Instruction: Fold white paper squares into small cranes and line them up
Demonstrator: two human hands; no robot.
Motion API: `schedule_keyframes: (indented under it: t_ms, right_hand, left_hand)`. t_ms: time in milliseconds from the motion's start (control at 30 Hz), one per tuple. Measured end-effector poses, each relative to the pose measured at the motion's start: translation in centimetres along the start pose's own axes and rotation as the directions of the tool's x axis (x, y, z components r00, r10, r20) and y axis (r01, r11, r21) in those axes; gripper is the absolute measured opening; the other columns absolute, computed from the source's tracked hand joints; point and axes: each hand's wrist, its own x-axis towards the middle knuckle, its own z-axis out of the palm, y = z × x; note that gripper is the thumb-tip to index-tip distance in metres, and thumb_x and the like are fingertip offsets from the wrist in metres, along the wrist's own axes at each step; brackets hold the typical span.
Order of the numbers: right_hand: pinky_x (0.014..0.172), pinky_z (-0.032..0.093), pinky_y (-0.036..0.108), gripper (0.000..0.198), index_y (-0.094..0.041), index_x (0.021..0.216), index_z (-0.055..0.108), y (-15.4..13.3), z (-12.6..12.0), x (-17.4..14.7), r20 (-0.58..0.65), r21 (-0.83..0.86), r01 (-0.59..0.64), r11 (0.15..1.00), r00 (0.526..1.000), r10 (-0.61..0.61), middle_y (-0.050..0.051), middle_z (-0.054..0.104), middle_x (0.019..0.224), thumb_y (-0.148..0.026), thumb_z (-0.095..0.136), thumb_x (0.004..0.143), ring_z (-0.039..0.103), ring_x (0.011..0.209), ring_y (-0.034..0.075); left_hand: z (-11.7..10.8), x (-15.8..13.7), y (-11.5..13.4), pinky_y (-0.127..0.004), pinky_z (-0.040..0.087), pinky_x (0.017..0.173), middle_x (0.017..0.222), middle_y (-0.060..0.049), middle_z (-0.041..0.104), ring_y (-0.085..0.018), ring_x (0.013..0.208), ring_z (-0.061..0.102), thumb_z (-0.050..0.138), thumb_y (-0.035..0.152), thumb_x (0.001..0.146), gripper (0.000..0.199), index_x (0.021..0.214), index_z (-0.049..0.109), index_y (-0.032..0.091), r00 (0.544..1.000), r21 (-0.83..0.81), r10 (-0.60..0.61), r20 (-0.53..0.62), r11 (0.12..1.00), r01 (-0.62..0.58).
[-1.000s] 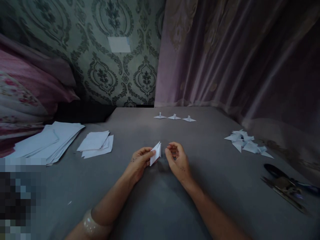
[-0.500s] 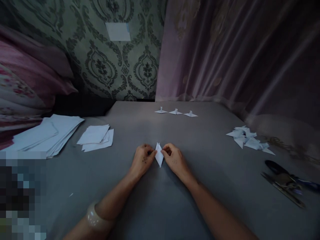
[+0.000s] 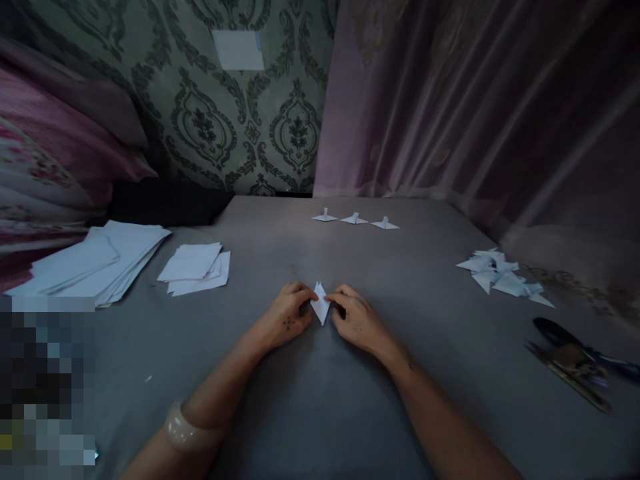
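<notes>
A small folded white paper (image 3: 321, 308), diamond-shaped with two narrow points at its far end, lies between my hands at the middle of the grey table. My left hand (image 3: 291, 311) pinches its left edge with thumb and forefinger. On the opposite edge, the fingers of my right hand (image 3: 354, 316) are closed in the same way. Both wrists rest low, close to the table surface. The undersides of the fingers are hidden from above.
Three folded paper cranes (image 3: 355, 218) stand in a row at the far side. More folded paper pieces (image 3: 493, 272) are heaped at the right, near a dark-handled tool (image 3: 565, 340). At left lie a stack of small paper squares (image 3: 193, 263) and larger sheets (image 3: 100, 263).
My fingers have shifted a little on the folded paper, with the thumbs now further over its edges. The whole view has tilted slightly, and the lying things have kept their places.
</notes>
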Motion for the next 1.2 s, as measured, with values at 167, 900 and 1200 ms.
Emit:
schedule_keyframes:
  t_ms: [167,900,1200]
  right_hand:
    - [0.082,0.045,0.027,0.032,-0.023,0.109,0.065,-0.4,-0.4,0.0,0.004,0.021,-0.013,1.000,1.000,0.012,0.004,0.057,0.096,-0.012,0.053,0.082,0.056,0.088,0.014]
    - [0.069,0.040,0.024,0.017,-0.018,0.075,0.066,0.4,0.6,1.6,-0.082,0.041,-0.169,0.985,0.982,0.172,0.001,0.055,0.081,-0.024,0.055,0.086,0.054,0.074,0.012]
    - [0.073,0.042,0.027,0.018,-0.018,0.079,0.062,0.2,1.0,1.5,-0.076,-0.041,-0.160,0.986,0.985,0.157,0.004,0.054,0.090,-0.026,0.051,0.089,0.054,0.075,0.012]
  left_hand:
    - [-0.3,0.2,-0.5,-0.032,0.043,0.085,0.098,-0.007,0.060,-0.019,0.092,0.055,0.052,0.019,0.085,0.018,0.096,0.066,0.019,0.998,-0.025,0.059,-0.008,0.998,-0.059]
    - [0.4,1.1,0.2,-0.031,0.043,0.076,0.080,-0.005,0.060,-0.018,0.079,0.056,0.056,0.024,0.081,0.016,0.073,0.067,0.016,0.966,-0.125,-0.240,-0.098,0.966,0.228]
    - [0.3,1.3,0.3,-0.030,0.042,0.072,0.077,-0.004,0.059,-0.017,0.075,0.054,0.059,0.023,0.078,0.016,0.065,0.063,0.015,0.956,-0.144,-0.283,-0.083,0.952,0.270]
